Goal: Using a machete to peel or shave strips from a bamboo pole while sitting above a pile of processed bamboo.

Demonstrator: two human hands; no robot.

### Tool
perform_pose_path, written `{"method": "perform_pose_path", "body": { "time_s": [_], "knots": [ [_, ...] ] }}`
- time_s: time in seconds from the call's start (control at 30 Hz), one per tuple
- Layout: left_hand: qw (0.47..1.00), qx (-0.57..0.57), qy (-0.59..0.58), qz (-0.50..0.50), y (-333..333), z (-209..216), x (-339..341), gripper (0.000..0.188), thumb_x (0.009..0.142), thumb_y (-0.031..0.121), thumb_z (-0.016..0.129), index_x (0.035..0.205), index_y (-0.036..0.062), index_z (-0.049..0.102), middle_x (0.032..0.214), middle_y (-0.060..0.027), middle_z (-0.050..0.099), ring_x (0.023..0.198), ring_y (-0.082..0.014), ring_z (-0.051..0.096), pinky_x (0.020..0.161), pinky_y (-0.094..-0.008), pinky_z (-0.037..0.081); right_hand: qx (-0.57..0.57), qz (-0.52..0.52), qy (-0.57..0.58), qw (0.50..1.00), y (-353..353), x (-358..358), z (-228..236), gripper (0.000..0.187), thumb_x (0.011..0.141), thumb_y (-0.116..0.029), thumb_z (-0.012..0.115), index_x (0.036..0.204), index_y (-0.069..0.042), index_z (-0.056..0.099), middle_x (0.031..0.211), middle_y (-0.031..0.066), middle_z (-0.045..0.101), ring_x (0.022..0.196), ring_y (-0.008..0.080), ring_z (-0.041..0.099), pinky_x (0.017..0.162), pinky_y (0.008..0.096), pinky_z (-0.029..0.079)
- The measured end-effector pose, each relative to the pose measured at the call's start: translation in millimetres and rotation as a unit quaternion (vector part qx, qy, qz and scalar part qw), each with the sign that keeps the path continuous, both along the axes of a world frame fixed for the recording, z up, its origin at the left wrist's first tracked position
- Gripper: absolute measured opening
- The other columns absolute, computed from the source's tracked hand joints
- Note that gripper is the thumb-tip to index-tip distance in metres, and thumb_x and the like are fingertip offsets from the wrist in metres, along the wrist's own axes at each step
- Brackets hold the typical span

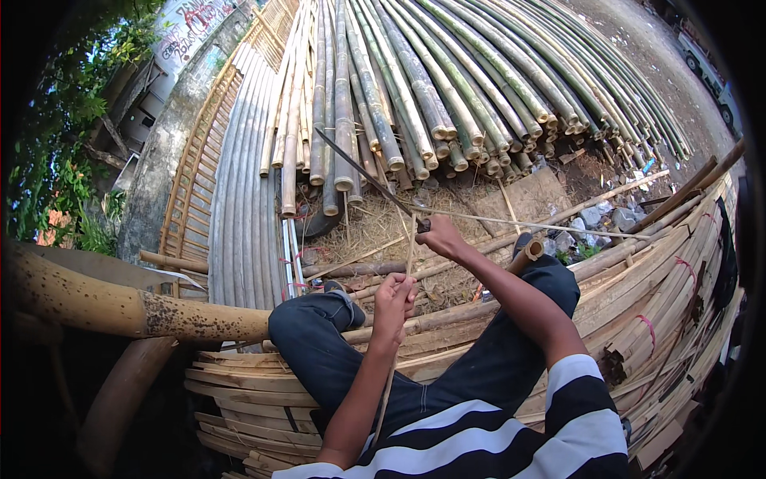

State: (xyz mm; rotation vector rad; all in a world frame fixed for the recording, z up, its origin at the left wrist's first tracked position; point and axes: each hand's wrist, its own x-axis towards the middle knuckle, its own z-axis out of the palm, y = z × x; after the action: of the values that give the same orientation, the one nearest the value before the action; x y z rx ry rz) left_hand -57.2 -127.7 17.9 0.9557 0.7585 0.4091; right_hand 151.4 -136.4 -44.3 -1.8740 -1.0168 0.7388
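My right hand [441, 238] is closed round the dark handle of a long machete [363, 171]. Its blade slants up and away to the left, toward the bamboo pile. Lower and to the left, my left hand [392, 300] is closed on a thin bamboo strip [412, 254]. The strip stands nearly upright; its top end meets the blade close to the handle, and its lower part runs down along my left forearm. From near the blade a thin pale strip [542, 221] stretches off to the right. I cannot tell whether the two strips are joined.
Long bamboo poles [423, 96] lie piled ahead, cut ends toward me. Bundled split bamboo [638, 311] lies beneath and right of my legs. A thick bamboo pole [120, 307] crosses at left. Corrugated sheets [243, 184] and a bamboo ladder-like frame [195, 160] lie beside a wall.
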Motion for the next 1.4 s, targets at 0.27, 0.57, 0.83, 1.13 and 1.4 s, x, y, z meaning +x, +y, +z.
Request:
{"method": "perform_pose_path", "body": {
  "time_s": [0.27,0.57,0.83,1.13,1.4],
  "knots": [
    [0.99,-0.125,-0.061,0.02,43.5,-2.9,-7.3,0.01,0.095,0.013,0.05,0.096,0.0034,0.05,0.068,0.0012,0.044,0.044,-0.0004,0.028,0.036,-0.0143,0.022,0.036,-0.057,0.131,0.989,-9.0,-1.9,28.4,0.025,0.063,-0.018,0.063,0.056,0.002,0.048,0.048,0.007,0.046,0.045,0.0158,0.044,0.047,0.0356,0.036],
    [0.976,-0.204,-0.067,-0.048,34.7,-24.6,-10.3,0.005,0.096,0.013,0.047,0.091,0.0125,0.045,0.061,0.0036,0.036,0.042,-0.0018,0.026,0.036,-0.0154,0.018,0.032,0.132,-0.02,0.991,-21.7,-50.6,23.5,0.03,0.066,-0.026,0.063,0.063,0.002,0.054,0.052,0.0142,0.05,0.046,0.0248,0.045,0.05,0.0383,0.039],
    [0.995,-0.088,-0.009,0.037,-3.2,1.1,-10.7,0.007,0.097,0.015,0.047,0.092,0.0115,0.043,0.059,0.005,0.034,0.043,-0.0022,0.025,0.036,-0.0181,0.017,-0.051,0.037,-0.12,0.991,-1.0,-17.0,27.2,0.027,0.066,-0.023,0.058,0.073,0.004,0.062,0.07,0.0254,0.06,0.072,0.0429,0.06,0.068,0.0475,0.048],
    [0.973,-0.218,-0.067,-0.021,23.1,-12.3,-25.4,0.012,0.097,0.018,0.047,0.094,0.0058,0.048,0.058,0.0047,0.032,0.042,-0.0023,0.024,0.036,-0.0169,0.017,-0.046,-0.143,0.126,0.981,-9.6,36.4,19.3,0.022,0.065,-0.016,0.062,0.06,0.004,0.056,0.053,0.0079,0.055,0.045,0.0176,0.052,0.046,0.0347,0.041],
    [0.95,-0.298,-0.09,-0.009,40.5,-41.0,-22.6,0.023,0.098,0.028,0.046,0.091,0.0059,0.048,0.057,0.0048,0.031,0.043,-0.0038,0.024,0.036,-0.0184,0.018,-0.086,0.117,-0.042,0.989,-21.1,-49.1,42.0,0.028,0.065,-0.025,0.063,0.072,0.003,0.061,0.063,0.0217,0.06,0.062,0.0373,0.06,0.062,0.0432,0.048]
  ]
}}
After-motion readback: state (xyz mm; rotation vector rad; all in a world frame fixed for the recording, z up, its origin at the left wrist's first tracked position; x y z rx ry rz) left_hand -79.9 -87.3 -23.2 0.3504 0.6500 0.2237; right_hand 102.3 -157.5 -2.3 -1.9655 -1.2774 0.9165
